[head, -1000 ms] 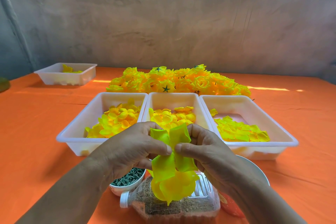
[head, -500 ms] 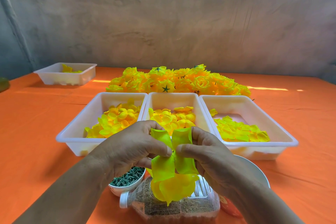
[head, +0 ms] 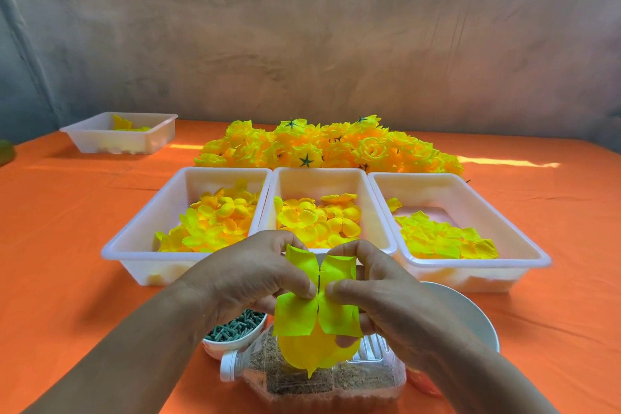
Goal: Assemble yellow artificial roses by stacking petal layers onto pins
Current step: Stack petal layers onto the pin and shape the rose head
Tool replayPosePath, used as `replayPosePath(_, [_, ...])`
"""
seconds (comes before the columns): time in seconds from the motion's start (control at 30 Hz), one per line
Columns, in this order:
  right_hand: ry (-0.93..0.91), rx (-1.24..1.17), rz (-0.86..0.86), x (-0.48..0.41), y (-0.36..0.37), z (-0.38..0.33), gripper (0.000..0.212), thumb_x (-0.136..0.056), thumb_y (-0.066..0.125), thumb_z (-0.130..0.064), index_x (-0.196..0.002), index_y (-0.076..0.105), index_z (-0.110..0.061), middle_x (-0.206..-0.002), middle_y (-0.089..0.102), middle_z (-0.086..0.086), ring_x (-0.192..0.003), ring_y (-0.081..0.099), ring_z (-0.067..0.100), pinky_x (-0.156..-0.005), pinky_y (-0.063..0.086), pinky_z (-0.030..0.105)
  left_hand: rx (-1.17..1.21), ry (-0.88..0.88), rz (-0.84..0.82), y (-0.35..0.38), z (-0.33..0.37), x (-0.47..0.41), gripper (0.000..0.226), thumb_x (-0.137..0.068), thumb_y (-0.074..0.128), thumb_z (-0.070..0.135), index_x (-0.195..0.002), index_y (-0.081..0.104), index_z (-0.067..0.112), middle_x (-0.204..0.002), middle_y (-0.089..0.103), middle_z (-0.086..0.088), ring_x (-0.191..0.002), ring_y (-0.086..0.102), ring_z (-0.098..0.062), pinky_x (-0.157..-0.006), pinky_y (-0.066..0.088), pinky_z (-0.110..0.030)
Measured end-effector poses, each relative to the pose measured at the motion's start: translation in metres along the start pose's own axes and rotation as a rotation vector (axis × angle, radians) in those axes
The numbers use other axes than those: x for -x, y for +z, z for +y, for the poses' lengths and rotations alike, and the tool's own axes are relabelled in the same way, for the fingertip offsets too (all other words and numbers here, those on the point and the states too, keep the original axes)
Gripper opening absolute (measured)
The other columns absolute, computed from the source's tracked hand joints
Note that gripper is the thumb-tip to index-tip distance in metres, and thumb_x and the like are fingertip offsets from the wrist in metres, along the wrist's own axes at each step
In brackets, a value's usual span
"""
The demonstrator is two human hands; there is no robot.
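Observation:
Both hands meet over the near table edge on a yellow-green petal layer [head: 319,307]. My left hand [head: 248,279] pinches its left half between thumb and fingers; my right hand [head: 376,289] pinches the right half. A thin dark pin shows in the gap between the petals. More yellow petals [head: 314,351] hang below the layer. Three white trays hold loose petals: left tray [head: 141,235], middle tray [head: 316,178], right tray [head: 524,245]. A pile of finished yellow roses [head: 329,144] lies behind them.
A small white bowl of green pins [head: 235,334] sits under my left hand. A clear plastic bottle of brown grains [head: 312,383] lies on its side below the petals. A white bowl [head: 467,316] stands at the right, a fourth tray [head: 124,134] far left on the orange cloth.
The hands have spread the petal layer wider and flatter; the pin now shows in the gap between its halves. Hands stay in the same place.

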State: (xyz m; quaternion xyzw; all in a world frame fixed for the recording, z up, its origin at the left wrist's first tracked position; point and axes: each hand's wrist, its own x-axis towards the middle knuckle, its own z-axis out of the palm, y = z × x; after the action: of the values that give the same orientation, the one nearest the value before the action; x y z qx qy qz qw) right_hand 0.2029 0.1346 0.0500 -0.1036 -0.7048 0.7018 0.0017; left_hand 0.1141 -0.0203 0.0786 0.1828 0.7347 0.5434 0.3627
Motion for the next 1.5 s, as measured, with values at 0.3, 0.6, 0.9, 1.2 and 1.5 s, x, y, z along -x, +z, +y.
replayPosePath(0.3, [-0.046, 0.207, -0.007, 0.0, 0.0, 0.006, 0.036, -0.08, 0.062, 0.001, -0.091, 0.061, -0.033, -0.075, 0.058, 0.007, -0.042, 0.06, 0.019, -0.042, 0.05, 0.03, -0.149, -0.024, 0.054, 0.006, -0.006, -0.006, 0.036, -0.076, 0.07, -0.009, -0.102, 0.056, 0.012, -0.089, 0.059, -0.016, -0.071, 0.065, -0.023, -0.061, 0.054, -0.034])
replayPosePath(0.6, [-0.011, 0.298, -0.015, -0.003, -0.001, 0.012, 0.034, -0.075, 0.063, -0.007, -0.089, 0.056, -0.037, -0.084, 0.059, 0.016, -0.044, 0.062, 0.025, -0.044, 0.051, 0.031, -0.233, -0.07, 0.042, 0.004, -0.01, -0.013, 0.036, -0.076, 0.071, -0.008, -0.103, 0.057, 0.011, -0.074, 0.059, -0.008, -0.055, 0.062, -0.014, -0.055, 0.054, -0.031])
replayPosePath(0.9, [0.104, 0.434, -0.05, -0.006, -0.009, 0.013, 0.042, -0.082, 0.066, -0.021, -0.116, 0.047, -0.037, -0.044, 0.057, 0.001, -0.038, 0.056, 0.02, -0.035, 0.04, 0.022, -0.424, -0.033, 0.146, -0.001, -0.017, -0.014, 0.044, -0.07, 0.085, 0.014, -0.101, 0.055, 0.019, -0.085, 0.055, -0.005, -0.056, 0.059, -0.01, -0.052, 0.054, -0.028])
replayPosePath(1.2, [0.073, 0.399, 0.063, 0.008, -0.05, -0.015, 0.035, -0.09, 0.066, -0.028, -0.122, 0.052, -0.031, -0.057, 0.062, 0.003, -0.041, 0.053, 0.017, -0.035, 0.036, 0.02, -0.493, 0.354, 0.036, -0.022, -0.01, 0.0, 0.042, -0.057, 0.079, 0.039, -0.095, 0.066, 0.049, -0.106, 0.063, 0.025, -0.107, 0.057, 0.008, -0.093, 0.045, -0.021])
replayPosePath(1.5, [0.108, 0.437, 0.201, 0.006, -0.075, -0.012, 0.01, -0.092, 0.063, -0.026, -0.097, 0.068, -0.018, -0.057, 0.063, 0.001, -0.045, 0.056, 0.014, -0.038, 0.039, 0.021, -0.357, 0.432, -0.092, 0.015, -0.048, -0.027, 0.028, -0.06, 0.083, 0.046, -0.086, 0.078, 0.037, -0.114, 0.065, 0.025, -0.115, 0.053, 0.011, -0.092, 0.039, -0.011])
